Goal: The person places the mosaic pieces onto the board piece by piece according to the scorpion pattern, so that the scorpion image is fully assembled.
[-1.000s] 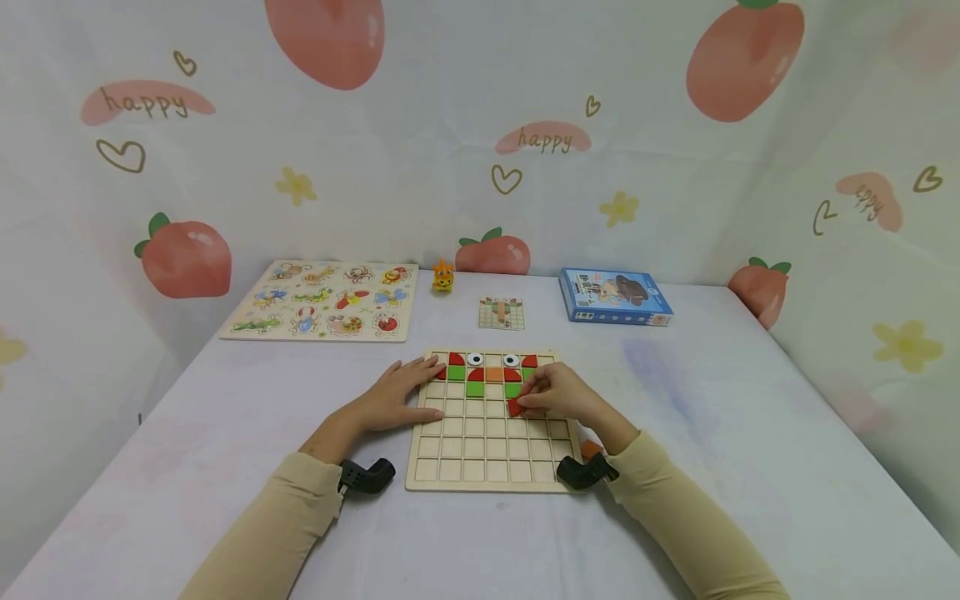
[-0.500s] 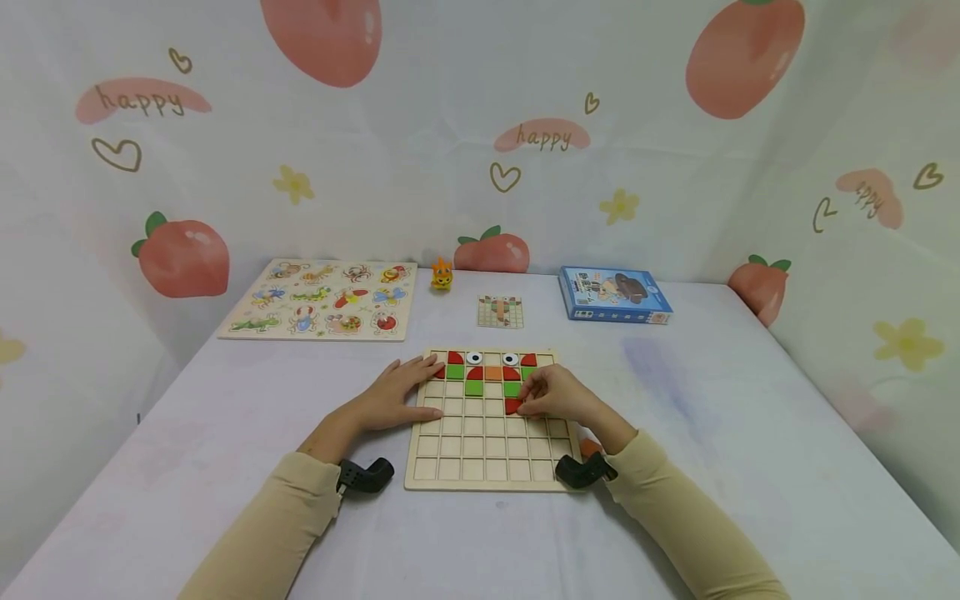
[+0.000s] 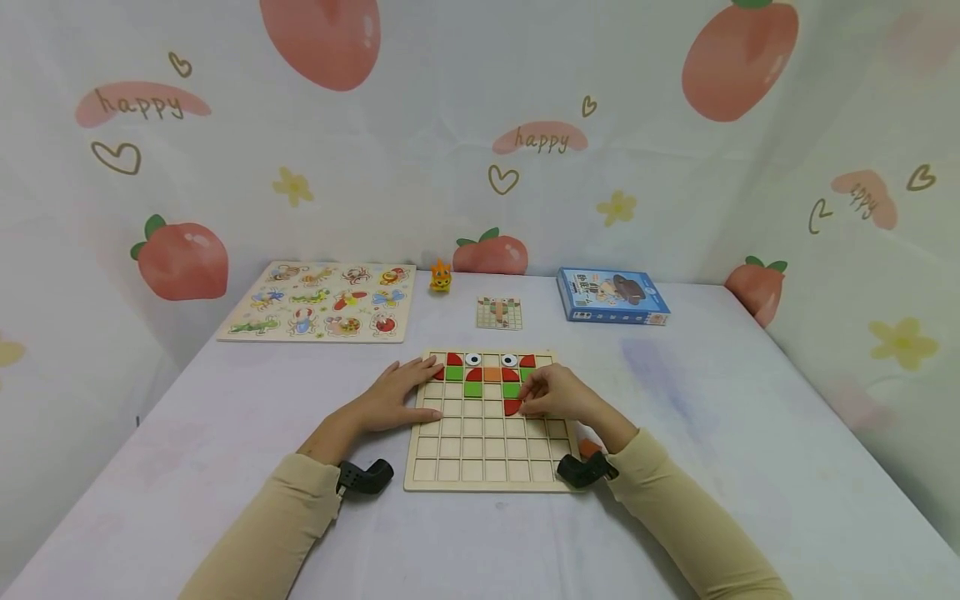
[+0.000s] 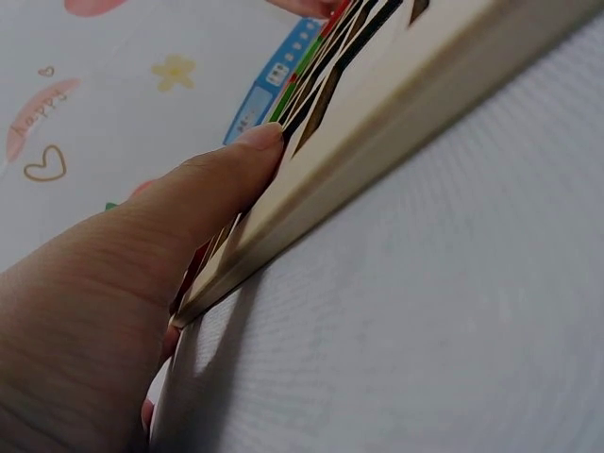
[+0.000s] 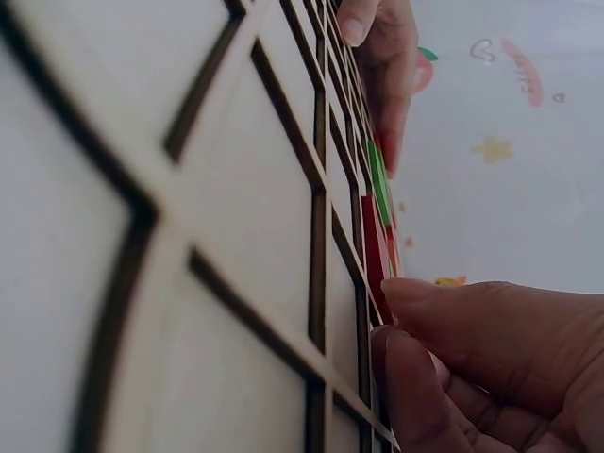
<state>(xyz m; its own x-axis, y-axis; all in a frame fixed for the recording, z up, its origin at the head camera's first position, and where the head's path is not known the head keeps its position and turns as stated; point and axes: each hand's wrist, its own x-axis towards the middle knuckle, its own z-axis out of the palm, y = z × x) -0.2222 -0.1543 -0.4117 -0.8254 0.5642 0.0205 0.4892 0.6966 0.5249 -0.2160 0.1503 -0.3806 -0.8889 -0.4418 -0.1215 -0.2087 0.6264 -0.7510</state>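
Note:
A wooden grid board (image 3: 472, 450) lies flat on the table, with red, green, orange and eye-printed pieces in its upper rows. My left hand (image 3: 390, 398) rests on the board's left edge, fingers spread and thumb (image 4: 222, 175) on the rim. In the fourth row, my right hand (image 3: 558, 394) pinches the right end of a red curved-edge piece (image 3: 512, 407). The right wrist view has the thumb on the red piece (image 5: 374, 250), with curled fingers below it. Just above that piece sits a green square (image 3: 511, 390). Part of the upper right of the board is hidden by the right hand.
An orange piece (image 3: 589, 448) lies beside the board, partly hidden by the right wrist. Further back are an insect puzzle board (image 3: 318, 302), a small orange-yellow toy figure (image 3: 440, 277), a pattern card (image 3: 498, 313) and a blue box (image 3: 612, 296).
The red piece has turned slightly and settled flat into its cell, with the right fingers still at its right end. The left hand has stayed in place.

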